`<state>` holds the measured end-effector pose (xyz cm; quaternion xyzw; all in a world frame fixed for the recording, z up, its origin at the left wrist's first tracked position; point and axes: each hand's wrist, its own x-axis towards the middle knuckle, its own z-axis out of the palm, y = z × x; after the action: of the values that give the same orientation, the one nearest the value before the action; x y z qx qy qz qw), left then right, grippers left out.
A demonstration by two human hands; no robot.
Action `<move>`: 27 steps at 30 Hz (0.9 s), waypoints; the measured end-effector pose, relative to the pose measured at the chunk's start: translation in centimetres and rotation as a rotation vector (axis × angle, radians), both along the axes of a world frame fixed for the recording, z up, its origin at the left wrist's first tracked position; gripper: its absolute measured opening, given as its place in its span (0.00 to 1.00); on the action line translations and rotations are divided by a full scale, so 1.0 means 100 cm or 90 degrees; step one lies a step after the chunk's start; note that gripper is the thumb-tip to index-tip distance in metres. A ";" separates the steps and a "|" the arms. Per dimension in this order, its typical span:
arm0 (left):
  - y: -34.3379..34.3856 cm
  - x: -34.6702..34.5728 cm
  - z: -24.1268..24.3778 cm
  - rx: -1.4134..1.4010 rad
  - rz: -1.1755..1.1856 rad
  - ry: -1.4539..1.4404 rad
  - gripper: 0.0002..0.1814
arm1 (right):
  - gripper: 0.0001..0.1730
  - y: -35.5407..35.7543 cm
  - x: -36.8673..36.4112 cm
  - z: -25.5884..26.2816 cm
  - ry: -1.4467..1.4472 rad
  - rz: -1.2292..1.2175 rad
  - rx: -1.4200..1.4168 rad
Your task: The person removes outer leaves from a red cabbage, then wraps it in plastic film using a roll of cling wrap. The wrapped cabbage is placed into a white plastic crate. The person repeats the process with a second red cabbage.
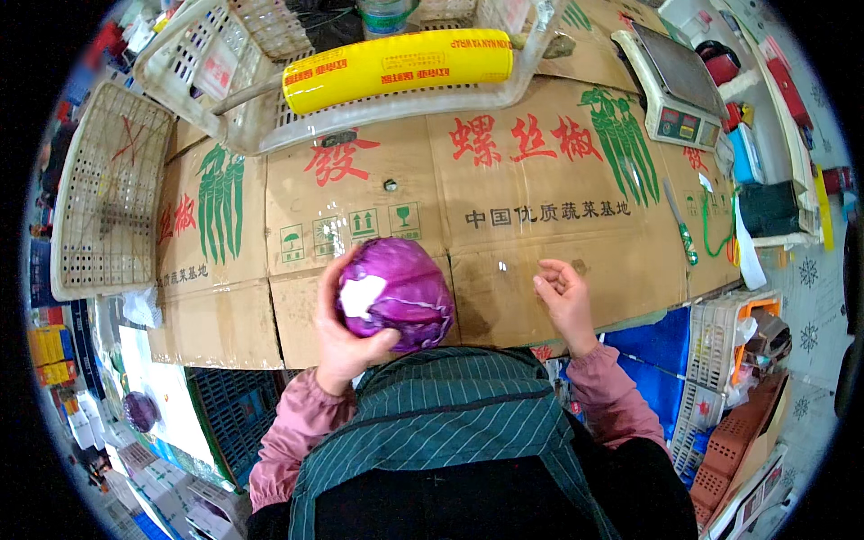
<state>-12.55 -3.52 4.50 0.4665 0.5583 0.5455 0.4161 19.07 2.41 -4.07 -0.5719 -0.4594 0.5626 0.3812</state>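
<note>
A purple cabbage (405, 307) rests in my left hand (347, 341), whose thumb lies on its near side and whose fingers wrap its left side. One white patch shows on the cabbage; I cannot tell whether it is a label or a pale part of the head. To the right, my right hand (565, 297) hovers above the cardboard with its fingers loosely bent and partly apart, and no thing shows in it. Flattened printed cardboard (513, 270) covers the table beneath both hands. Beyond them, a yellow roll of cling wrap (398, 71) lies on a rod across a white plastic crate (324, 135).
At the back right stands a weighing scale (682, 81). A green-handled knife (680, 223) lies along the right side, near orange-handled scissors (734, 251). Another perforated crate (111, 196) bounds the left. A second purple cabbage (140, 412) sits lower left.
</note>
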 end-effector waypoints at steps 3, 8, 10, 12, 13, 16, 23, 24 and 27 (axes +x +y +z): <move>0.006 0.009 -0.050 0.067 -0.056 0.083 0.56 | 0.14 -0.021 0.011 0.001 -0.012 -0.040 -0.043; 0.015 -0.002 -0.092 0.083 -0.131 0.091 0.57 | 0.12 -0.077 0.041 0.003 -0.141 0.210 -0.196; 0.015 -0.009 -0.089 0.056 -0.154 0.069 0.59 | 0.18 -0.104 0.041 -0.010 -0.143 0.209 -0.220; 0.015 -0.007 -0.080 0.023 -0.164 0.081 0.60 | 0.21 -0.115 0.039 -0.038 -0.123 0.174 -0.190; 0.014 -0.006 -0.076 0.006 -0.169 0.086 0.60 | 0.23 -0.111 0.028 -0.027 -0.116 0.156 -0.175; 0.016 0.000 -0.061 0.016 -0.183 0.208 0.60 | 0.24 -0.109 0.017 -0.026 0.021 0.141 -0.300; 0.021 0.018 -0.045 0.122 -0.190 0.444 0.49 | 0.15 -0.111 0.003 -0.025 -0.115 0.081 -0.252; 0.022 0.018 -0.045 0.118 -0.189 0.441 0.49 | 0.14 -0.114 0.001 -0.026 -0.083 0.042 -0.242; 0.022 0.019 -0.043 0.120 -0.193 0.454 0.48 | 0.12 -0.122 0.001 -0.026 -0.062 0.005 -0.196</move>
<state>-10.67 -1.34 0.23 0.7396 0.5401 0.3310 0.2274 19.19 -9.77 -6.63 -0.6488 -0.3877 0.5993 0.2639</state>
